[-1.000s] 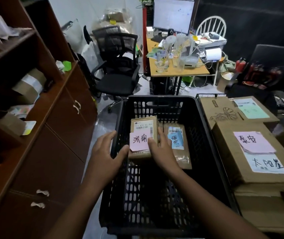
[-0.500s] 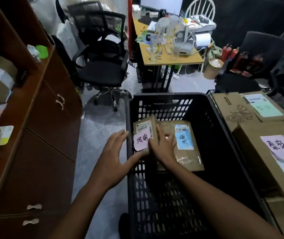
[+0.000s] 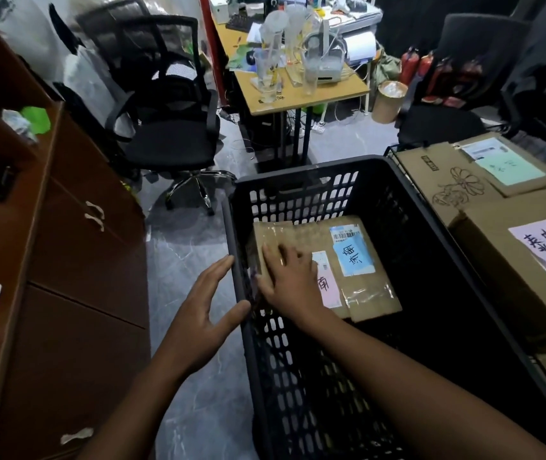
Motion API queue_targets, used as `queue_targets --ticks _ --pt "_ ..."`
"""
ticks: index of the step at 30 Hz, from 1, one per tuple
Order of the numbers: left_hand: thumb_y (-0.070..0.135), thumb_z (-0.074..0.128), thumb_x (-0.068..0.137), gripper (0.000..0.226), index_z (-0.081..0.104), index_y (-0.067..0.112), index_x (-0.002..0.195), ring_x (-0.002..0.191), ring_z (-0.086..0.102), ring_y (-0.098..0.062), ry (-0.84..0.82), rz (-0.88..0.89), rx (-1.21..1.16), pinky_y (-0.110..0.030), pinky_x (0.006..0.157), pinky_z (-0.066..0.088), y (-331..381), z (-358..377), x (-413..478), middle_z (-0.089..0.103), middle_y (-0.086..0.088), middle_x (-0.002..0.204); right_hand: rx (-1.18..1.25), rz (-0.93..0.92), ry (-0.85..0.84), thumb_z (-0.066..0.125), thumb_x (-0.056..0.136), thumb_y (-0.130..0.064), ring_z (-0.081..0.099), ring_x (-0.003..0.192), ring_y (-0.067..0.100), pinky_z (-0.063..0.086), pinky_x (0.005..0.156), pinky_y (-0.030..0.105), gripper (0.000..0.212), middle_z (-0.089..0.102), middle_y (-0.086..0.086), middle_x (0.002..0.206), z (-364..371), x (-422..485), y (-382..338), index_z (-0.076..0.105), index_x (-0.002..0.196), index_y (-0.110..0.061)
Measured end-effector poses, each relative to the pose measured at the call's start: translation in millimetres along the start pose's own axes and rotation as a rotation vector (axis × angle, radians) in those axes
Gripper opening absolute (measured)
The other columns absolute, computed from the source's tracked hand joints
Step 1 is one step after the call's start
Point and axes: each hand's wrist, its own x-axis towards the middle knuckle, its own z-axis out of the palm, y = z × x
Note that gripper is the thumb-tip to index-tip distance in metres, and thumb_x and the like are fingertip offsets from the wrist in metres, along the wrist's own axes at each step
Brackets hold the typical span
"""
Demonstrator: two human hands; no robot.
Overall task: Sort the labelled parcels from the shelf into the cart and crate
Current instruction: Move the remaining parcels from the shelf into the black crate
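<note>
Black crate (image 3: 357, 180) on a grey marble-patterned floor (image 3: 182, 260), with two labelled parcels inside.
The right hand (image 3: 293, 282) lies flat, fingers spread, on the pink-labelled parcel (image 3: 326, 287), which rests against the blue-labelled parcel (image 3: 353, 257). The left hand (image 3: 203, 313) is open and empty at the crate's left wall. Left of the crate stands a brown cabinet (image 3: 75, 234); beyond it, an office chair (image 3: 172, 127) and desk (image 3: 301, 94); right of it, cardboard boxes (image 3: 504, 267).

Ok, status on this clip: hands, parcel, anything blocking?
Right hand flat on pink-label parcel in black crate. Left hand open outside crate wall. Parcel lies beside blue-label parcel. Nothing blocking.

The right hand (image 3: 293, 282) covers most of the pink-labelled parcel (image 3: 326, 282) (label half readable).
</note>
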Motion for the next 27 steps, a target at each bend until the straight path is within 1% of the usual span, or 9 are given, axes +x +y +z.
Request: queue_targets --ticks 4,7,10,12,15,18,23,25,27 --pt "0.069 0.052 0.089 0.075 0.030 0.044 0.157 0.146 0.024 0.014 -0.003 -0.003 -0.006 -0.004 0.107 0.023 0 1 5 0.026 0.041 0.155 0.033 -0.008 -0.087 0.040 0.104 -0.057 0.020 0.146 0.030 0.023 0.113 0.050 0.056 0.028 -0.004 0.165 15 8 14 0.036 0.156 -0.037" --pt "0.068 0.053 0.089 0.074 0.029 0.047 0.156 0.149 0.023 0.009 -0.020 0.011 0.009 -0.011 0.111 0.022 -5 -2 7 0.026 0.031 0.161 -0.019 -0.140 -0.191 0.023 0.095 -0.072 0.004 0.157 0.020 0.004 0.125 0.055 0.074 0.014 -0.006 0.171 26 4 45 0.023 0.162 -0.039" --pt "0.069 0.054 0.088 0.076 0.029 0.047 0.156 0.150 0.021 0.008 -0.025 0.017 0.022 -0.016 0.112 0.022 -10 -2 8 0.023 0.030 0.163 -0.046 -0.153 -0.198 0.012 0.087 -0.080 -0.011 0.158 0.014 -0.013 0.125 0.052 0.082 -0.003 -0.008 0.173 35 4 59 0.010 0.162 -0.046" --pt "0.068 0.055 0.088 0.076 0.028 0.047 0.156 0.150 0.021 0.008 -0.023 0.014 0.015 -0.016 0.112 0.022 -12 0 8 0.023 0.030 0.163 -0.075 -0.128 -0.203 0.012 0.089 -0.081 -0.018 0.157 0.012 -0.013 0.124 0.054 0.081 -0.010 -0.007 0.172 38 9 54 0.005 0.162 -0.047" --pt "0.067 0.056 0.088 0.076 0.028 0.048 0.156 0.151 0.021 0.007 -0.017 0.021 -0.001 -0.017 0.112 0.021 -12 1 7 0.023 0.029 0.164 -0.109 -0.076 -0.195 0.024 0.096 -0.077 -0.020 0.156 0.015 -0.015 0.124 0.055 0.076 -0.015 -0.003 0.171 35 17 45 0.002 0.162 -0.046" --pt "0.068 0.055 0.088 0.076 0.028 0.049 0.156 0.150 0.017 0.011 -0.014 0.022 0.027 -0.013 0.110 0.018 -9 -1 6 0.020 0.030 0.164 -0.096 0.003 -0.168 0.033 0.098 -0.073 -0.012 0.158 0.021 -0.016 0.124 0.053 0.076 -0.007 0.001 0.173 27 13 40 0.002 0.162 -0.045" --pt "0.066 0.060 0.092 0.075 0.032 0.042 0.157 0.146 0.009 0.018 0.034 0.025 0.106 -0.008 0.108 0.012 -1 -2 5 0.017 0.027 0.164 -0.060 0.060 -0.167 0.037 0.100 -0.068 -0.004 0.159 0.023 -0.008 0.125 0.056 0.073 0.009 0.002 0.173 -2 -14 45 0.007 0.162 -0.043" --pt "0.075 0.053 0.088 0.080 0.033 0.040 0.158 0.147 0.008 0.016 0.060 0.009 0.123 -0.012 0.113 0.011 7 -2 -1 0.018 0.027 0.163 -0.002 0.118 -0.139 0.038 0.101 -0.067 -0.003 0.159 0.023 -0.008 0.125 0.055 0.071 0.012 0.002 0.172 -22 -29 47 0.014 0.163 -0.040" --pt "0.080 0.045 0.084 0.085 0.033 0.040 0.158 0.153 0.005 0.005 0.062 0.006 0.158 -0.025 0.120 0.010 18 2 -9 0.017 0.029 0.161 0.045 0.155 -0.111 0.038 0.101 -0.065 -0.002 0.159 0.023 -0.008 0.125 0.054 0.070 0.013 0.002 0.172 -44 -45 49 0.018 0.163 -0.039"
